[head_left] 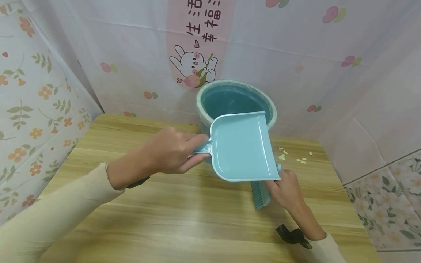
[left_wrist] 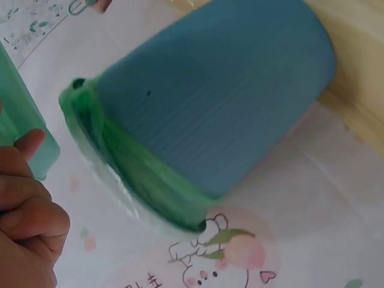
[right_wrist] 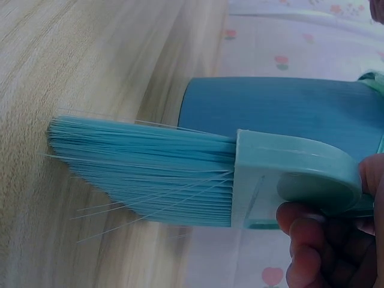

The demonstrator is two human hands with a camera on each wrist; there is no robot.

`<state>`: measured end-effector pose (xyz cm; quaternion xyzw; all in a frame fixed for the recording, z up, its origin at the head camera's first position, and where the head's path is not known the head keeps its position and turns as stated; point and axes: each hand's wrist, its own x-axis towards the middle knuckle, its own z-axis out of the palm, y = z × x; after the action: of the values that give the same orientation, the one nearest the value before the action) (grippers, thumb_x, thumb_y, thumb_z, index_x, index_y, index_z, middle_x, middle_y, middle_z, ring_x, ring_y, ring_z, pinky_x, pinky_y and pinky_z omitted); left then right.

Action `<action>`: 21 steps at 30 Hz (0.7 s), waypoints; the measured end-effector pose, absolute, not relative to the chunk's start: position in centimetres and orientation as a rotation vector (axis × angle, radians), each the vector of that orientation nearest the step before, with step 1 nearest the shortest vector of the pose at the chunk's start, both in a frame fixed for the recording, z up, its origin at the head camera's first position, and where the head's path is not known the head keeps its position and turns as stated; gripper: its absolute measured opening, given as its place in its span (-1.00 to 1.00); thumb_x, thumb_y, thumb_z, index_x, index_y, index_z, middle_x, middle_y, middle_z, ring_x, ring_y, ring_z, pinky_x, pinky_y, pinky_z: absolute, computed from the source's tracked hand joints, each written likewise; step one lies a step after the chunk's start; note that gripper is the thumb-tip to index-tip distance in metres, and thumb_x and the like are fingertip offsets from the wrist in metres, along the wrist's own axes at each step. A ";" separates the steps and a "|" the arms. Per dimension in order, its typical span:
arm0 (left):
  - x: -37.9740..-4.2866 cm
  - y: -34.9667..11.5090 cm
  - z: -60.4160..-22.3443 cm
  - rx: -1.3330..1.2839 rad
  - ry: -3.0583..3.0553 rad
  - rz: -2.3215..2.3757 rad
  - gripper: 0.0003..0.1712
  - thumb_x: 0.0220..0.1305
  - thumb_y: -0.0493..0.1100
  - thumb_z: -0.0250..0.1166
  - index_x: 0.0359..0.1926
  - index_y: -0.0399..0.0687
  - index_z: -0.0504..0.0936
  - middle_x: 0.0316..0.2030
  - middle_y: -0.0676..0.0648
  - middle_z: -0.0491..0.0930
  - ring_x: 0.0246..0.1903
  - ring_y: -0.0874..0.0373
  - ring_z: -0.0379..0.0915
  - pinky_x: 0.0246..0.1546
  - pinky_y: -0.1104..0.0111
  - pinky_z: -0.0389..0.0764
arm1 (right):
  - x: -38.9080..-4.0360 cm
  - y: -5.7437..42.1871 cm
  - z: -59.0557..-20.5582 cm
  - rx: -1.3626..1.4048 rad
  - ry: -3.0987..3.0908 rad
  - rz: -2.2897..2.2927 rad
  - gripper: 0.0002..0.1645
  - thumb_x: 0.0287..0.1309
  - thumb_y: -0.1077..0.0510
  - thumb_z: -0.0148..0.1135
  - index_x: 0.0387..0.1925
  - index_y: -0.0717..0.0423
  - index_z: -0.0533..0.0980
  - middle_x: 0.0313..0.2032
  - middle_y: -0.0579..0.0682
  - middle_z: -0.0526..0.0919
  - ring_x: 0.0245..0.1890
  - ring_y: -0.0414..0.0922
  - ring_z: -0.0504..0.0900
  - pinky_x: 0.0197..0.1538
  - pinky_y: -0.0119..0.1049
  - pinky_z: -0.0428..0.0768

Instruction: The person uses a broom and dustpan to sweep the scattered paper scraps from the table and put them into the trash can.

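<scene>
My left hand [head_left: 174, 149] grips the short handle of a light blue dustpan [head_left: 243, 146]. The pan is held up in front of the bin, overlapping its rim in the head view, and its bare inner face shows. A blue bin [left_wrist: 222, 90], lined with a green bag [left_wrist: 150, 180] folded over the rim, stands at the back of the table. With curled fingers my right hand [head_left: 287, 190] holds a matching hand brush [right_wrist: 294, 174] by its handle. Its bristles [right_wrist: 150, 174] point down at the tabletop. The pan hides part of the brush handle in the head view.
Several small pale yellow scraps [head_left: 282, 157] lie on the wooden table [head_left: 158, 219], right of the bin. A printed white curtain [head_left: 131, 54] hangs close behind the bin. Floral cloth [head_left: 39, 109] covers the left side, and a wall stands to the right.
</scene>
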<state>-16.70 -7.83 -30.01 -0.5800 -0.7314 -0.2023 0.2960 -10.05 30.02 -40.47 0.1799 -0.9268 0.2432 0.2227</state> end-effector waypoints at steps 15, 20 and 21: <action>-14.4 -7.6 -36.0 -1.632 -1.924 -0.528 -0.54 0.76 0.10 -0.09 -0.05 -0.15 0.55 -0.53 0.12 0.55 -0.69 0.29 0.29 -0.65 0.54 0.26 | -10.1 30.0 -40.3 0.475 -2.575 0.699 -0.85 0.30 0.32 0.17 -0.40 0.07 0.48 -0.66 -0.27 0.42 -0.66 -0.30 0.32 -0.59 -0.31 0.33; -14.1 -7.4 -38.4 -1.696 -2.007 -0.539 -0.58 0.75 0.11 0.01 -0.05 -0.15 0.54 -0.53 0.11 0.51 -0.68 0.30 0.28 -0.62 0.56 0.24 | -10.1 30.0 -40.3 0.451 -2.593 0.711 -0.87 0.27 0.32 0.19 -0.39 0.07 0.51 -0.64 -0.24 0.47 -0.66 -0.29 0.35 -0.61 -0.30 0.38; -14.0 -7.3 -38.8 -1.708 -2.024 -0.535 -0.60 0.74 0.10 0.03 -0.05 -0.15 0.53 -0.54 0.12 0.48 -0.68 0.31 0.26 -0.62 0.57 0.22 | -10.1 30.0 -40.4 0.449 -2.592 0.715 -0.87 0.27 0.32 0.19 -0.39 0.07 0.52 -0.64 -0.24 0.47 -0.66 -0.30 0.35 -0.61 -0.30 0.38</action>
<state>-14.04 -7.34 -38.80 -0.6169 -0.7310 -0.1934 0.2183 -10.11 30.02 -40.35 0.1612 -0.9304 0.2565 0.2062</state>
